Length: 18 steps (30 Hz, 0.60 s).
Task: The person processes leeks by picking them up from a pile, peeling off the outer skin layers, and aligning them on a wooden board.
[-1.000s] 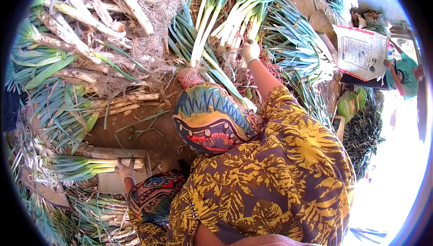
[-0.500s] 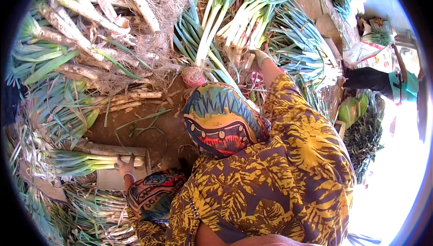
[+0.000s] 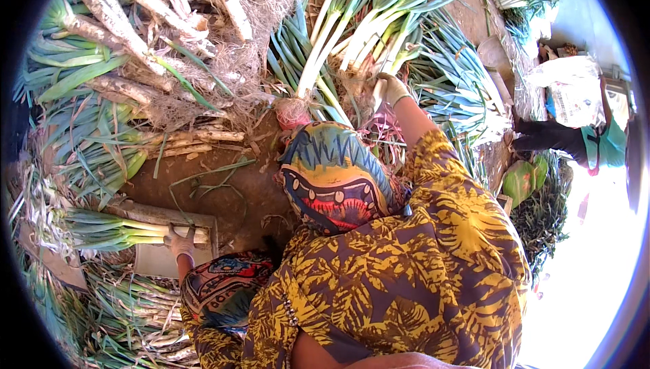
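The patterned cloth (image 3: 342, 183) over the person's right knee is the landmark. Largest is the heap of thick leeks (image 3: 120, 27) ahead and to the left of it, shaggy roots turned inward toward the knee. Next comes the pile of blue-green leeks (image 3: 450, 74), ahead and to the right. A layer of thinner leeks (image 3: 145, 318) spreads behind it on the left. Farther off to its right, a co-worker (image 3: 558, 137) in dark trousers stands near a white sack (image 3: 569, 88). Straight ahead of the knee lies a loose group of pale-stemmed leeks (image 3: 369, 37), leaves pointing away. Well to its left, the leek bunch (image 3: 135, 233) lies over a pale board (image 3: 159, 261), leaves outward. Of the hands, the left hand (image 3: 180, 242) grips this bunch near its root ends; the right hand (image 3: 393, 89), just ahead and right of the knee, has its fingers closed on a single leek (image 3: 378, 95).
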Motion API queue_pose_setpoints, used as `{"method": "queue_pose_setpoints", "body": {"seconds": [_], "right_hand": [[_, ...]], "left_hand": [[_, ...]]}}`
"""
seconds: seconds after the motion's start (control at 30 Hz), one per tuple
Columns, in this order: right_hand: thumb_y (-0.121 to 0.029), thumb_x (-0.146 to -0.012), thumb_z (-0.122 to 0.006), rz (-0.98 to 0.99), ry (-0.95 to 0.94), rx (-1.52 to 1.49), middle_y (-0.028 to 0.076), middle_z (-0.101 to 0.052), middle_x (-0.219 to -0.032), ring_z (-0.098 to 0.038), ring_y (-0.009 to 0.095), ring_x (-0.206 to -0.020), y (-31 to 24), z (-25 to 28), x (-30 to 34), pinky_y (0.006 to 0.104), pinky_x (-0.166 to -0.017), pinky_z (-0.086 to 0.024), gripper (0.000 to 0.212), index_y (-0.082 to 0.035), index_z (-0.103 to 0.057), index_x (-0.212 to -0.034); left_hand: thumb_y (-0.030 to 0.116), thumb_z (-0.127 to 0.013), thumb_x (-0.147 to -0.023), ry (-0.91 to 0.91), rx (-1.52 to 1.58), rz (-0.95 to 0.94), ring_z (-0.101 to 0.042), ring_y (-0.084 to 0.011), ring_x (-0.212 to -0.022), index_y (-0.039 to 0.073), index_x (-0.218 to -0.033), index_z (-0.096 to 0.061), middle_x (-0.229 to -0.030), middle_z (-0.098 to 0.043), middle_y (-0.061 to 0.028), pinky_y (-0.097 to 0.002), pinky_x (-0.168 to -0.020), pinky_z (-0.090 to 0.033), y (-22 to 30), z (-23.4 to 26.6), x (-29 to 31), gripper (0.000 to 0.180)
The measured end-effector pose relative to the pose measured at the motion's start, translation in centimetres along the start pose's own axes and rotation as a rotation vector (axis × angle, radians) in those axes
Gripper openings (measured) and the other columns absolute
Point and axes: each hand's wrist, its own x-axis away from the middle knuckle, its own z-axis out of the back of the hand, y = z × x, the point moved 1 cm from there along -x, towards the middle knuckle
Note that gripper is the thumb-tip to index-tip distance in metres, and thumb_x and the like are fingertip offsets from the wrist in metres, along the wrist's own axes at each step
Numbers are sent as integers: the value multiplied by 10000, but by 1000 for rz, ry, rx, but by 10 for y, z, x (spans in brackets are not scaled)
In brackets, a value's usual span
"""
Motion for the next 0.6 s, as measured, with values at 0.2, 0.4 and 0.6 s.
{"method": "queue_pose_setpoints", "body": {"seconds": [0.2, 0.4, 0.6], "right_hand": [[-144, -936, -563, 116, -78, -608, 91, -654, -831, -631, 246, -723, -31, 1, 64, 399, -707, -561, 152, -16, -618, -997], [52, -818, -658, 373, -176, -674, 102, -629, -964, -638, 225, -793, -112, -81, 191, 373, -677, -570, 338, -13, -535, -1126], [-383, -916, -681, 270, 29, -201, 64, -612, -1145, -610, 243, -983, -97, -51, 88, 411, -840, -511, 560, -74, -483, -1340]], "left_hand": [[567, -795, -705, -2, 19, -2, -235, -500, -1413, 291, -1555, -223, -1539, -144, -321, -493, -1090, -369, 1, -1, -5, 1061], [554, -791, -717, 11, 27, 24, -177, -489, -1439, 293, -1555, -222, -1546, -140, -310, -491, -1122, -332, -2, -1, 0, 1046], [569, -778, -721, -12, 2, 28, -155, -481, -1448, 293, -1558, -215, -1557, -142, -291, -495, -1145, -306, 2, 2, 2, 1046]]}}
